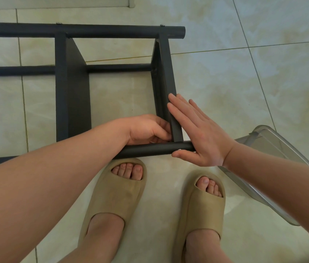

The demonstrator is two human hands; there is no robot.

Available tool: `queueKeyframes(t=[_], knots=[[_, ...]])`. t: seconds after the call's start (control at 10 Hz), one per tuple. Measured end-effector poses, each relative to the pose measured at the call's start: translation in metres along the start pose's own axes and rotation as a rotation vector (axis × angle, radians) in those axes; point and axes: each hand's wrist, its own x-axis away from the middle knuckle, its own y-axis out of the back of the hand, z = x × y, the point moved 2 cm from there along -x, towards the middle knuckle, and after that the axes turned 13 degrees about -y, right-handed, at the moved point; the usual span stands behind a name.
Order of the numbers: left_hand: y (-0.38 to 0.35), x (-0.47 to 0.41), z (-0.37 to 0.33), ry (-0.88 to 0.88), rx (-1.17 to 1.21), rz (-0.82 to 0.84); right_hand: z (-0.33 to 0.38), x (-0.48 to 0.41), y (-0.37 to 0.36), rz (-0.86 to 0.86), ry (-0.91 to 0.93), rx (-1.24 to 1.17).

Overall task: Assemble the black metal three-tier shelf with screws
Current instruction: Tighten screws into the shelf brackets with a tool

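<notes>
Matte black shelf [165, 73] on side: round posts [111, 31], flat tiers [74, 92]

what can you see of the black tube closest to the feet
The black tube is a round, matte, metal-looking bar lying crosswise ahead of the slippers. Near its right end it meets a shelf panel, with a silver screw head. The right hand lies flat against that end; the left hand curls at the joint, its forearm hiding the left part.
</notes>
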Motion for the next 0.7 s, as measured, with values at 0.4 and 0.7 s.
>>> queueKeyframes(t=[0.4, 0.7], knots=[[-0.0034, 0.0000, -0.0026, 0.031, 0.066, 0.032, -0.0001, 0.0003, 0.0008, 0.002, 0.001, 0.005], [-0.0007, 0.0021, -0.0008, 0.040, -0.037, 0.021, -0.0002, 0.0001, -0.0004, -0.004, 0.006, -0.001]])
